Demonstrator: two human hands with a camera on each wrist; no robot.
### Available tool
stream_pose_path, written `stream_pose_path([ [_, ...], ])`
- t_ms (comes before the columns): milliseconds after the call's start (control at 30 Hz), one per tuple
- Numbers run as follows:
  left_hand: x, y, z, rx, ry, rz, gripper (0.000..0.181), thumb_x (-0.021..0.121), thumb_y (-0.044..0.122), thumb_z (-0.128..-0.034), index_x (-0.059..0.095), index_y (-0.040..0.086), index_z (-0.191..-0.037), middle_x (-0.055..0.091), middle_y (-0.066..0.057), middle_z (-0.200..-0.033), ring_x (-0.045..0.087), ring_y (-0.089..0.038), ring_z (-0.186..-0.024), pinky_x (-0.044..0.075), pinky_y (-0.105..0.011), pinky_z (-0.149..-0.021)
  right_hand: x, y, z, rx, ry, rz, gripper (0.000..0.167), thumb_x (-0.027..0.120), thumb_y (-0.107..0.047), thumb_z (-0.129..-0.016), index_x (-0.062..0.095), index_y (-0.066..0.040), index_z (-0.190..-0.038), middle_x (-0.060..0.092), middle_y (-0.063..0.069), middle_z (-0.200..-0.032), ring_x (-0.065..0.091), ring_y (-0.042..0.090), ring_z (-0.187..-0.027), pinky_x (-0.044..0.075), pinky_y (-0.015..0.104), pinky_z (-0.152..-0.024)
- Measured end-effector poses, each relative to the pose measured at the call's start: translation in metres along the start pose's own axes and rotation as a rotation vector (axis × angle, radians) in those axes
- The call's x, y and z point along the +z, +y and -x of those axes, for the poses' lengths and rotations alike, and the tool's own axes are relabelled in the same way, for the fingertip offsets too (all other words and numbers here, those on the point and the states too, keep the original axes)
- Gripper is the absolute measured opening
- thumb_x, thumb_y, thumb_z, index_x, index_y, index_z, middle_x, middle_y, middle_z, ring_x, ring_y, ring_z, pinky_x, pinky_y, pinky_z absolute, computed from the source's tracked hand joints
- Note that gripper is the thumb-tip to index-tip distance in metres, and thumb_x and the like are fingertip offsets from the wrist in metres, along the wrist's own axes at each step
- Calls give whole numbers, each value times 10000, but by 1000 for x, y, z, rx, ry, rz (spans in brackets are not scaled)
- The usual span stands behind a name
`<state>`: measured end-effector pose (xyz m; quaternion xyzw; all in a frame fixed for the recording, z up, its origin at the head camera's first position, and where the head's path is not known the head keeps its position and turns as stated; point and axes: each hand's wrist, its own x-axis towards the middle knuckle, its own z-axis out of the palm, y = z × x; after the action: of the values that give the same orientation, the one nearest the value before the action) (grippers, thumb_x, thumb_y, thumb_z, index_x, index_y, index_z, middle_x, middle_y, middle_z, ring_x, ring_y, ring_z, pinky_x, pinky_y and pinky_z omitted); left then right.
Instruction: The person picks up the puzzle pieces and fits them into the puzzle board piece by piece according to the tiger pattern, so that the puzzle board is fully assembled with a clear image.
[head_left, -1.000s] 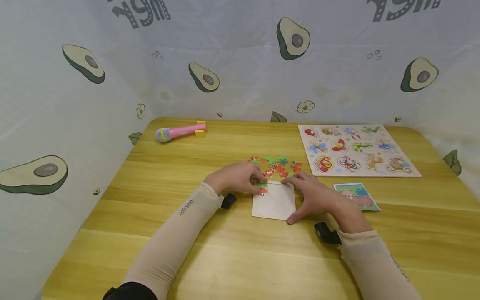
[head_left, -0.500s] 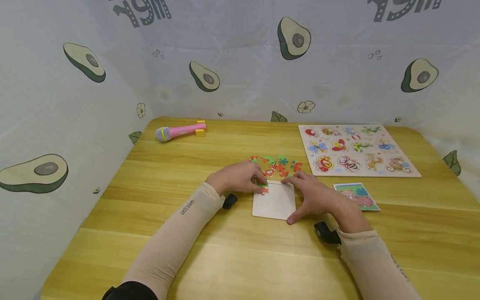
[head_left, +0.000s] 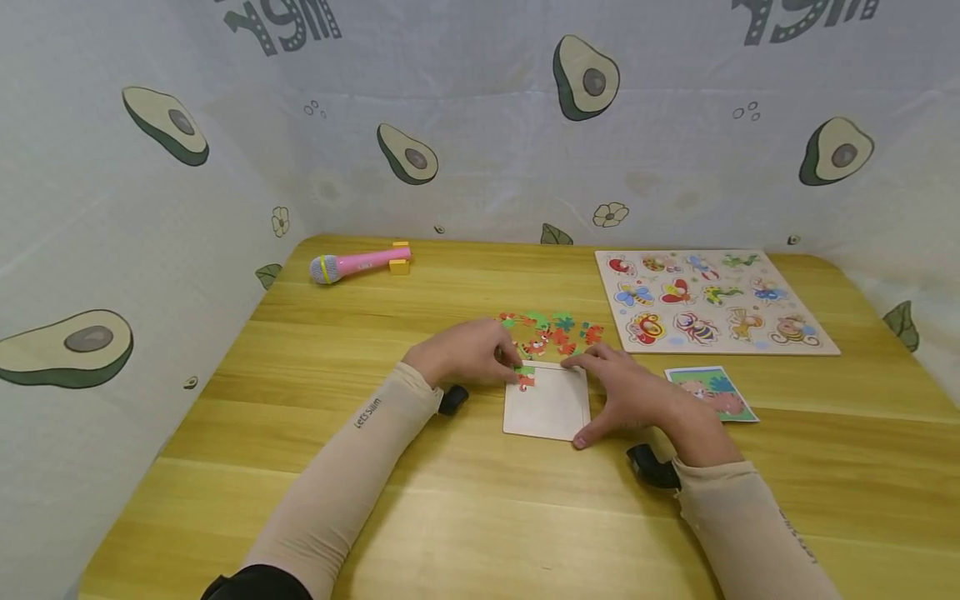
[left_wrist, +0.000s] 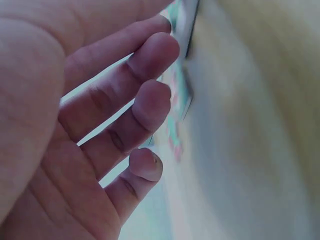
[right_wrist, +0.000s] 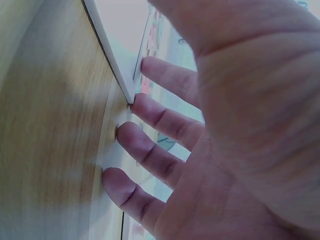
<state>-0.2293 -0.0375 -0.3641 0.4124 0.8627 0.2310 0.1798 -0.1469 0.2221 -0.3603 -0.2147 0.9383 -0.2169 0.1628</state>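
Closest in, two tan fabric sleeves [head_left: 345, 475] printed with dark lettering reach over the near edge of the yellowish wood-grain table [head_left: 480, 533]. Around the table's middle lies a pale, square, shallow puzzle tray [head_left: 551, 408]. The right hand [head_left: 637, 392] grips it, thumb at the tray's near right corner and index finger at its far right corner. The left hand [head_left: 465, 350] has thumb and index fingertips at the tray's far left corner, by a small green-and-red jigsaw patch [head_left: 527, 377] inside; its fingertips are partly hidden, so I can't tell whether they pinch anything.

Right of the right hand lies a white-bordered picture card [head_left: 711, 394]. Just beyond the tray's far edge are scattered orange, red and green jigsaw pieces [head_left: 561, 335]. Toward the table's far right corner lies a flat light-wood board [head_left: 723, 337] of colourful insect figures; near the far left corner, a pink toy microphone [head_left: 363, 262] with a silver-grey head. Behind the far edge hangs white avocado-print cloth [head_left: 480, 75].
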Motion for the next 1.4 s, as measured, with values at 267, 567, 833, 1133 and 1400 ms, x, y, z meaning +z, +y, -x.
stream_pose_path([
  [267, -15, -14, 9, -95, 78, 56, 154, 794, 214, -893, 814, 143, -1028, 695, 89, -910, 600, -116, -790, 500, -253, -699, 1, 0, 0, -2, 3, -2, 1034, 933, -564, -602, 524, -88, -1425, 448, 158, -1312, 420, 402, -1219, 395, 622, -982],
  [567, -10, -16, 5, -36, -8, 79, 375, 879, 319, -803, 781, 157, -1128, 692, 70, -917, 598, -123, -825, 488, -260, -719, 0, 0, 0, 3, 1, -1, 1031, 927, -572, -610, 519, -97, -1430, 443, 168, -1334, 412, 419, -1238, 382, 638, -985],
  [833, -3, -14, 4, -29, -34, 96, 448, 900, 341, -764, 761, 177, -1156, 662, 66, -943, 572, -127, -866, 479, -249, -772, 0, 0, 0, -1, -4, 4, 1032, 920, -579, -617, 515, -98, -1435, 440, 171, -1341, 410, 425, -1244, 380, 646, -982],
  [1133, 0, -17, 2, -22, -30, 109, 449, 902, 337, -761, 760, 173, -1154, 645, 58, -944, 555, -129, -865, 470, -252, -765, -3, 0, -2, 54, -22, -22, 936, 850, -586, -725, 508, -97, -1446, 392, 230, -1399, 389, 442, -1270, 357, 665, -1008],
  [1400, 1, -18, 2, -45, -37, 128, 447, 900, 333, -767, 746, 182, -1159, 616, 23, -973, 544, -147, -866, 465, -260, -776, -10, -6, -20, 56, 66, 7, 658, 766, -408, -900, 561, 8, -1366, 508, 257, -1304, 485, 429, -1199, 385, 612, -1015],
])
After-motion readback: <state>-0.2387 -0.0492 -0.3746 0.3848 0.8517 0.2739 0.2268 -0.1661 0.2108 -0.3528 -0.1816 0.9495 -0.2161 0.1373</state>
